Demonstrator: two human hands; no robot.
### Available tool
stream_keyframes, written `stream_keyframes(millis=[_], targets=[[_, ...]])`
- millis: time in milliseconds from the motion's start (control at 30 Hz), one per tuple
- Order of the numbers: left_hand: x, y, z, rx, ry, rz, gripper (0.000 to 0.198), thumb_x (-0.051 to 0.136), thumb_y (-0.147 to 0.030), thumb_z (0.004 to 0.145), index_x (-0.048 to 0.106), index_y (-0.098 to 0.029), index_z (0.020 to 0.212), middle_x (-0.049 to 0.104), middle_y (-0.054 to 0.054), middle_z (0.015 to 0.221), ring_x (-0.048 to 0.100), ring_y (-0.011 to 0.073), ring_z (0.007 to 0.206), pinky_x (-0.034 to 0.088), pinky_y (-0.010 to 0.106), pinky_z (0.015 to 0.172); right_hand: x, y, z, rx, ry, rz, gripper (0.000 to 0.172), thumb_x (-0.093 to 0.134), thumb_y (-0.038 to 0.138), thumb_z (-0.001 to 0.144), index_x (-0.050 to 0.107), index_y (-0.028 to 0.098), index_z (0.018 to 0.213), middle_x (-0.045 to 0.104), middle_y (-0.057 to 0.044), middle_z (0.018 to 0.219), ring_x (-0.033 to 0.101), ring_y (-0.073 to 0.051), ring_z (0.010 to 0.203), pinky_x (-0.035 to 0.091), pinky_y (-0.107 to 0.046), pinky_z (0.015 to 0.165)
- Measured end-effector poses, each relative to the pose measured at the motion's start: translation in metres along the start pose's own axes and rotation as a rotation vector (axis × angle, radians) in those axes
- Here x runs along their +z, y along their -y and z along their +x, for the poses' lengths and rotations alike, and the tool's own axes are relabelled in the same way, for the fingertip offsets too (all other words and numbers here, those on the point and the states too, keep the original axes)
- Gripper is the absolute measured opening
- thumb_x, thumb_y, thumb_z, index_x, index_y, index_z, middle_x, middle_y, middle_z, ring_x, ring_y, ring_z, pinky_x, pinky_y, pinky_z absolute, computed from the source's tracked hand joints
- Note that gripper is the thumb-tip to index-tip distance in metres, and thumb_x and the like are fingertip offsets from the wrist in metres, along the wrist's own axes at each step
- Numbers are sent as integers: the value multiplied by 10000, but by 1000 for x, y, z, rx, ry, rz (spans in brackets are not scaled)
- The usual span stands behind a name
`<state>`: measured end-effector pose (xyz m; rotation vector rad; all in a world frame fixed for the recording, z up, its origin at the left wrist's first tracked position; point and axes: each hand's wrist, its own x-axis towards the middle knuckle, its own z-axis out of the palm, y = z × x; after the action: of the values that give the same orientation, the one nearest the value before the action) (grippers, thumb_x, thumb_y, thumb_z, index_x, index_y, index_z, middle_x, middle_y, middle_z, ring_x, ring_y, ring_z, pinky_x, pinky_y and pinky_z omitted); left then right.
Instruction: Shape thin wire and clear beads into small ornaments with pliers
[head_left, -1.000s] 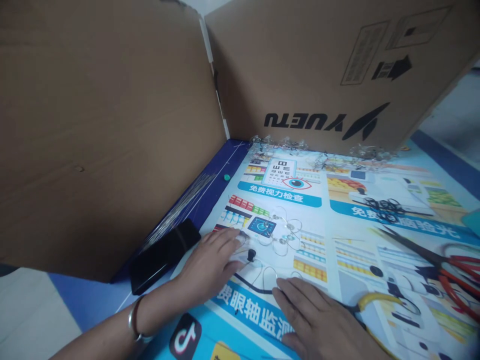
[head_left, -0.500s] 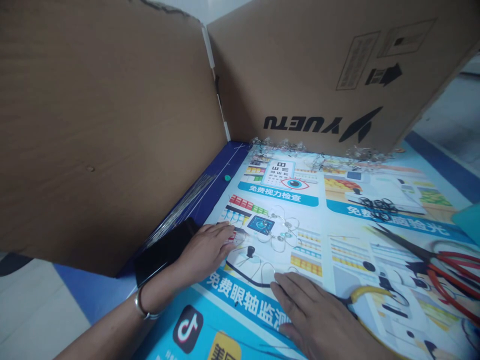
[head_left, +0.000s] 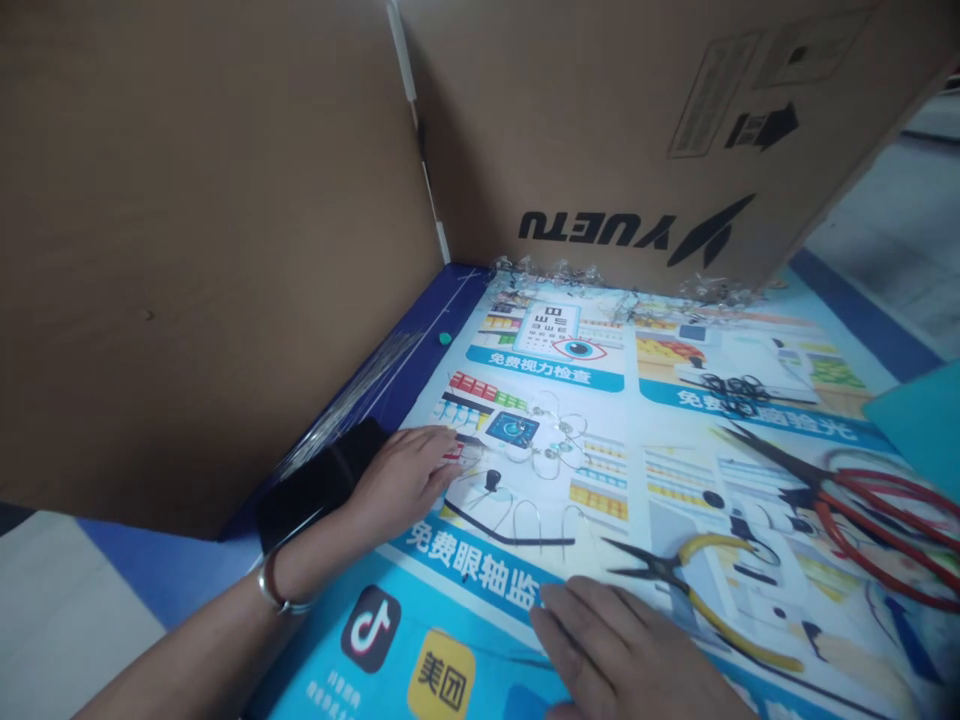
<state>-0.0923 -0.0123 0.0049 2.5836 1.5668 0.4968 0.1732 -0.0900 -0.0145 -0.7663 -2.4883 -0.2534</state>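
My left hand (head_left: pixel 401 478) rests palm down on the printed poster mat (head_left: pixel 675 420), fingers stretched toward a bent wire piece (head_left: pixel 517 515) with a small black bead (head_left: pixel 492 479). A black phone (head_left: pixel 315 485) lies right beside that hand's wrist side. My right hand (head_left: pixel 622 655) lies flat and open on the mat near the bottom edge, holding nothing. Yellow-handled pliers (head_left: pixel 697 580) lie just to its upper right. A cluster of thin wire loops with clear beads (head_left: pixel 559 445) sits beyond the left hand's fingertips.
Tall cardboard panels (head_left: pixel 225 230) wall off the left and back. Red-handled scissors (head_left: pixel 847 505) lie at the right. Small black pieces (head_left: pixel 731 392) and clear beads (head_left: pixel 555 272) sit farther back. A bundle of thin wires (head_left: pixel 352 395) lies along the left panel.
My right hand has pulled back toward me, uncovering the pliers' jaws. My left hand has slid slightly left, nearer the phone.
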Motion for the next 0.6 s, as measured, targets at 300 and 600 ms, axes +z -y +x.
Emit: stream_keyframes(millis=[300, 600], targets=[[0, -2, -1, 72, -102, -100, 191, 498, -261, 884, 598, -167, 1016, 649, 71, 1040, 565, 212, 1017, 419, 380, 890, -5, 18, -17, 38, 228, -17, 414, 442, 453, 879, 575, 121, 1087, 622, -92, 1072, 522, -242, 937, 405, -372, 763], [-53, -29, -19, 304, 440, -264, 150, 520, -307, 876, 584, -173, 852, 613, 7, 794, 565, 129, 712, 421, 227, 630, -49, -16, -6, 37, 417, 35, 98, 479, 149, 790, 564, 187, 821, 575, -48, 760, 513, -188, 704, 373, -301, 596]])
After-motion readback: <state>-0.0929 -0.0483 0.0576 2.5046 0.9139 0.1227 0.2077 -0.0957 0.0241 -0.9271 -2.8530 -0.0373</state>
